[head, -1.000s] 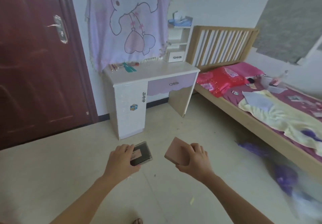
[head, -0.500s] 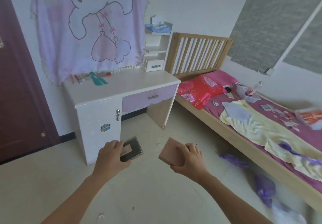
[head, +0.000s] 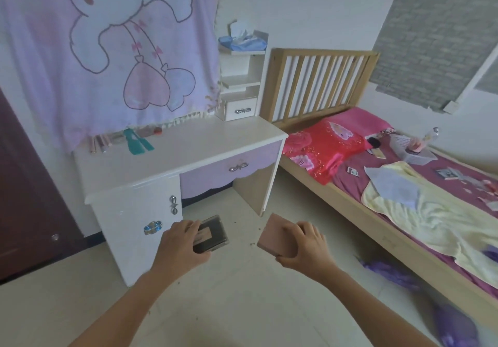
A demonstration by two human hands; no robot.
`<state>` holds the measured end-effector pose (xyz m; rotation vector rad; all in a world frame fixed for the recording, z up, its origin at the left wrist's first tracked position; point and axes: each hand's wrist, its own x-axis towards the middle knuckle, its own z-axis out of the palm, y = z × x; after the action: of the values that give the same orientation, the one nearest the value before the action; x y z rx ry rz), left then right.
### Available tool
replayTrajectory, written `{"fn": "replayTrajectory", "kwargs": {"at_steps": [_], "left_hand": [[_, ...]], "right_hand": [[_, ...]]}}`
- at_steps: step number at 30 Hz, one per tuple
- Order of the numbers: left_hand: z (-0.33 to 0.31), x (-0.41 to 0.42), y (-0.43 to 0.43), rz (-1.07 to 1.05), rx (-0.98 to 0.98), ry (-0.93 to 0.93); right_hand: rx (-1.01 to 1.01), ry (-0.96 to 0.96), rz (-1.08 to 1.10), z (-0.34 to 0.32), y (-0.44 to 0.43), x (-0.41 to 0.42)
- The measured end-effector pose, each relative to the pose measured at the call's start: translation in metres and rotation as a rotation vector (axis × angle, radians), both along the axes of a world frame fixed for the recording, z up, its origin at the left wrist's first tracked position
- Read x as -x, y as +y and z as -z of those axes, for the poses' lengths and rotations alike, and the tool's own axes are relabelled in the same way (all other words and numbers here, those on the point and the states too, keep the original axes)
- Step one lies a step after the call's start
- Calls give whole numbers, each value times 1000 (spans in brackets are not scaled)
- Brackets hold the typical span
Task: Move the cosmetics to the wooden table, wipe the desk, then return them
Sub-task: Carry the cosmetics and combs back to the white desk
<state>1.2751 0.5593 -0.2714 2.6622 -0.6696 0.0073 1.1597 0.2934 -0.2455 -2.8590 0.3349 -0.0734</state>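
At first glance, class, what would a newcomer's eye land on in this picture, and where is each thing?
The big lilac cartoon-rabbit blanket hanging behind the white desk dominates the upper left. In the foreground, the left hand holds a dark case and the right hand a pink case, both above the floor. At right, a red pillow lies on the wooden bed.

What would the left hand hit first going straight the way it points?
Probably the desk front, near where the cabinet door meets the gap under the purple drawer; depth is unclear from one view. The dark case that the left hand grips sticks out ahead, so it would touch first.
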Motion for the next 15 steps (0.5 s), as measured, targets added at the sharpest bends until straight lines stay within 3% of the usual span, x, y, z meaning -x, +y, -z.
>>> {"fn": "replayTrajectory", "kwargs": {"at_steps": [8,15], "left_hand": [[-32,-83,-79,-175,81,-29],[-9,-116,-90,-307,106,42]], "right_hand": [[21,-34,-161,-12,-89,-122],[-21,19,-283,8,-117,-197]]}}
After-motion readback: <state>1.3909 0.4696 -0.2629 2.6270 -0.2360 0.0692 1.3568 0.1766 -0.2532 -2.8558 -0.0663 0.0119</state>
